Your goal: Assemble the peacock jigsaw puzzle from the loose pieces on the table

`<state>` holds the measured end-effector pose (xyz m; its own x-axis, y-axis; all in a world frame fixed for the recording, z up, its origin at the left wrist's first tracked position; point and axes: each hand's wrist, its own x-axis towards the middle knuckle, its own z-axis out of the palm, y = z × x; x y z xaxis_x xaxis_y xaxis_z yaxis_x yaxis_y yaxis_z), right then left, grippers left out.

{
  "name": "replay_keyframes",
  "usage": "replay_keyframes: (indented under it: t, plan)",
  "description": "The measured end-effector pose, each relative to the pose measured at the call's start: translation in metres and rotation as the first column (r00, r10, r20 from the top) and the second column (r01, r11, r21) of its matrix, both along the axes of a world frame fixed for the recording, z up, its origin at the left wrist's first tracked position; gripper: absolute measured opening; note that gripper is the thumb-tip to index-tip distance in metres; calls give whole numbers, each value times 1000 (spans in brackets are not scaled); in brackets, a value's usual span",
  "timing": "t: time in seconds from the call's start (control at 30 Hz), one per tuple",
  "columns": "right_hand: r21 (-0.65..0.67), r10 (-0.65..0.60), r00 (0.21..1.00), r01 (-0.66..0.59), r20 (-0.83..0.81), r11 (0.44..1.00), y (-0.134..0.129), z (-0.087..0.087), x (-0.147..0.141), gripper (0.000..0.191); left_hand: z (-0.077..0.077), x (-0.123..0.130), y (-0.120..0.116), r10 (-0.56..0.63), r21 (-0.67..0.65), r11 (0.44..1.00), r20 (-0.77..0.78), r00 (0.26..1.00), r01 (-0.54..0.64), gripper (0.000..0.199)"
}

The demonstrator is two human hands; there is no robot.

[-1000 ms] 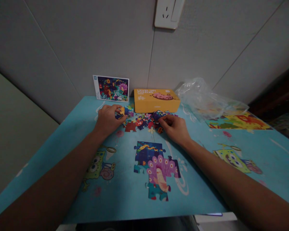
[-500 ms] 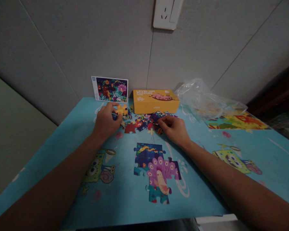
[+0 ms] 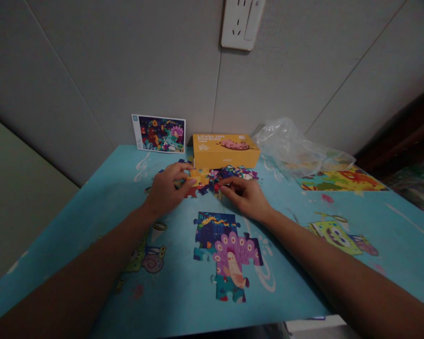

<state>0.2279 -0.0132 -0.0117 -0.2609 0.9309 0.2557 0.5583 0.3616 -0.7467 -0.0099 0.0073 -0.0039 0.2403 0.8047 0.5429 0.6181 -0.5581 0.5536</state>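
My left hand [image 3: 171,184] pinches a yellow-orange puzzle piece [image 3: 199,176] between thumb and fingers, above the pile of loose pieces. My right hand [image 3: 245,195] is closed at the pile's right side, its fingertips pressed together among the pieces; what they grip, if anything, I cannot make out. The loose puzzle pieces [image 3: 248,173], mostly dark and multicoloured, lie in front of the yellow box. Nearer to me lies a joined section of puzzle [image 3: 217,229] with a purple, many-eyed fan shape and a dark blue upper part.
A yellow puzzle box [image 3: 226,161] stands by the wall, with a picture card [image 3: 161,134] leaning to its left. To the right, a clear plastic bag [image 3: 289,146] partly covers a yellow-orange picture sheet [image 3: 346,180]. A blue cartoon-print cloth [image 3: 289,282] covers the table.
My left hand has moved right over the pile with the yellow-orange piece. My right hand has shifted slightly left and down. The view has tilted a little.
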Motion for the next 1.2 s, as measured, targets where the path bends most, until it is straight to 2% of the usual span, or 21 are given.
replay_keyframes:
  t: [0.17,0.3,0.4,0.53,0.7,0.77,0.83,0.9,0.97,1.03,1.07,1.2]
  plan:
    - [-41,51,998,-52,-34,998,0,-1,0,36,-4,3,0,-148,9,989,6,989,148,9]
    - [-206,70,988,-98,-136,974,-2,2,-3,55,-2,5,-1,-293,175,941,0,956,288,5]
    - [-305,98,950,-192,-297,933,-5,4,-7,47,0,6,-1,-377,283,885,-34,926,371,10]
    - [-344,24,897,-194,-442,919,-6,5,-11,35,2,8,-3,-396,311,858,-105,912,408,15]
    - [-318,-16,904,-134,-427,939,-4,1,-11,34,-1,9,-3,-341,295,879,-160,926,375,15]
    - [-281,-79,920,-35,-383,959,-1,-3,-8,34,-3,5,0,-229,291,919,-154,961,266,26]
    - [-235,-159,932,83,-327,969,2,-6,-4,33,-3,-3,5,27,269,963,-150,988,15,35]
    - [-210,-216,936,160,-278,964,6,-8,1,30,-1,-12,9,325,213,937,-229,918,-278,39]
    - [-220,-245,938,192,-245,956,9,-8,5,29,1,-20,11,484,150,872,-396,780,-465,35]
    - [-213,-271,940,227,-205,950,11,-8,8,29,4,-25,10,505,95,831,-543,671,-548,35]
    - [-203,-284,942,247,-180,947,12,-8,9,30,5,-26,10,491,70,822,-591,640,-566,39]
    - [-138,-307,947,293,-94,946,14,-9,11,35,5,-24,7,413,-39,811,-669,618,-584,57]
